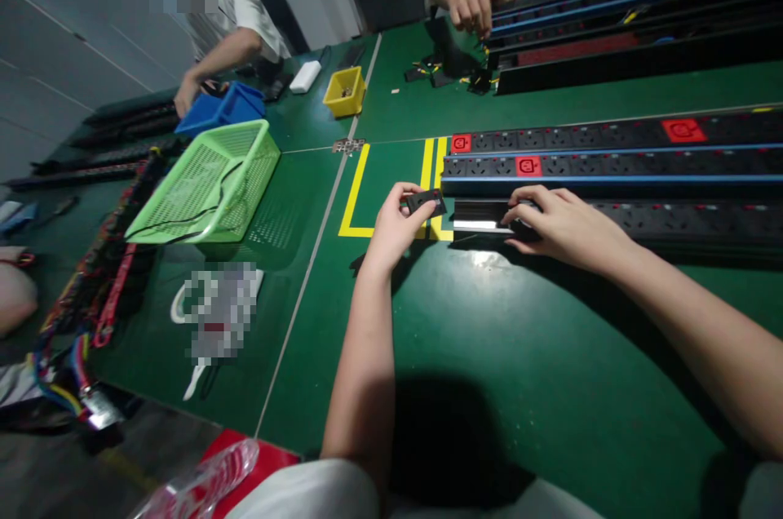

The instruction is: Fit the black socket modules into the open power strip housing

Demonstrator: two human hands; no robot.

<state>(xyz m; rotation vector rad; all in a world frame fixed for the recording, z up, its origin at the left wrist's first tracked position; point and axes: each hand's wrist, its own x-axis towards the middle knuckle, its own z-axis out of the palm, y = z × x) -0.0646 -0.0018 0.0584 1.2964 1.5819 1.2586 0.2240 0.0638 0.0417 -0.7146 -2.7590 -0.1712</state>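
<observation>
My left hand (397, 221) is closed on a small black socket module (426, 201), pinched between thumb and fingers above the yellow tape. My right hand (554, 227) bends its fingers over the nearest black power strip (648, 219); the thumb lies along its near side, and the fingertips are partly hidden. Left of that hand, a bare stretch of the strip's shiny black rail (480, 213) shows without sockets. Just behind lie two more power strips (617, 166) with black sockets, blue edges and a few red outlets.
A green mesh basket (201, 176) holding black cable stands left, near blue bins (223, 107) and a yellow bin (344, 90). Yellow tape (355, 192) marks the green table (465, 323). Wire bundles (91, 282) lie far left. Two co-workers handle parts across the table.
</observation>
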